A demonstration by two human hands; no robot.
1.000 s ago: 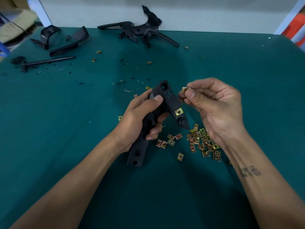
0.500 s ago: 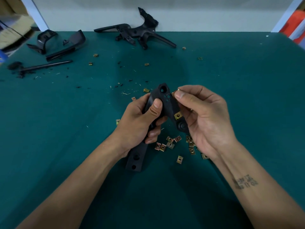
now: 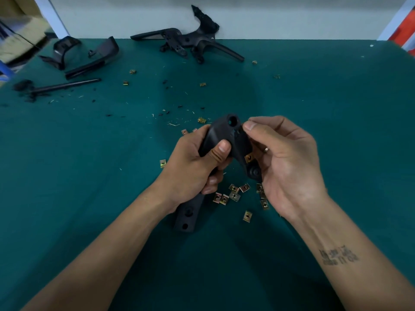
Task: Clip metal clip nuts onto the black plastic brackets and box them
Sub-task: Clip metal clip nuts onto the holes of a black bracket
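Both hands are on one black bracket (image 3: pixel 226 140), held up between them above the green table (image 3: pixel 314 97). My left hand (image 3: pixel 193 169) is wrapped around its middle, thumb pressed across the front, and the bracket's long lower end pokes out below my palm with two holes showing. My right hand (image 3: pixel 285 162) pinches the bracket's upper edge between thumb and forefinger, just beside the round hole at the top. Whether a clip sits under those fingertips I cannot tell. One fitted clip nut (image 3: pixel 248 157) shows brass on the bracket's right arm, close against my right palm. Below and between my hands lies a scatter of loose clip nuts (image 3: pixel 233 195), partly hidden under my right hand. Beyond my hands, near the far edge, lie more black plastic parts (image 3: pixel 190 41), with other pieces (image 3: pixel 89 55) off past my left hand.
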